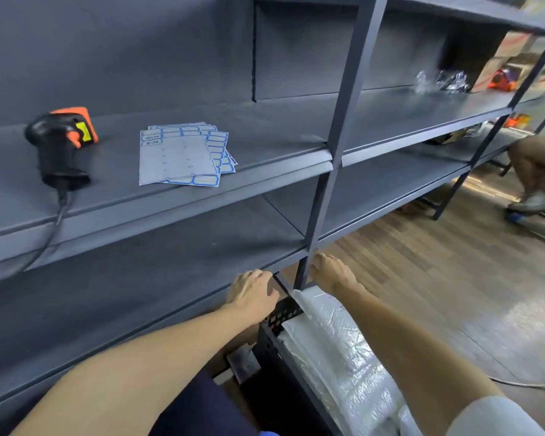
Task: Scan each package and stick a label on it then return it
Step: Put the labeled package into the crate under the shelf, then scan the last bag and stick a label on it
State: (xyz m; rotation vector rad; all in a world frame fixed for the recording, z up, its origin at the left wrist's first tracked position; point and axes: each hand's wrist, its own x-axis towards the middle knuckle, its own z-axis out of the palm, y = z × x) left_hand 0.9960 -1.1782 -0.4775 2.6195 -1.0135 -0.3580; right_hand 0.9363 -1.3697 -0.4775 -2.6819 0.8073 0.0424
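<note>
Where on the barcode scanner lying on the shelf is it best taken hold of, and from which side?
Judging by its pose, the barcode scanner is best held round its black handle, coming from the front: the handle points toward the shelf's front edge, the orange head faces the back.

Matt grey metal shelf (177,212), glossy plastic pkgs (337,350), wood-look floor (422,278).

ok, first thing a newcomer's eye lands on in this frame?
Probably the orange-and-black scanner standing on the upper shelf at left, with blue-edged label sheets beside it. Then both hands, left hand and right hand, reaching low over a black crate of white plastic packages.
</note>
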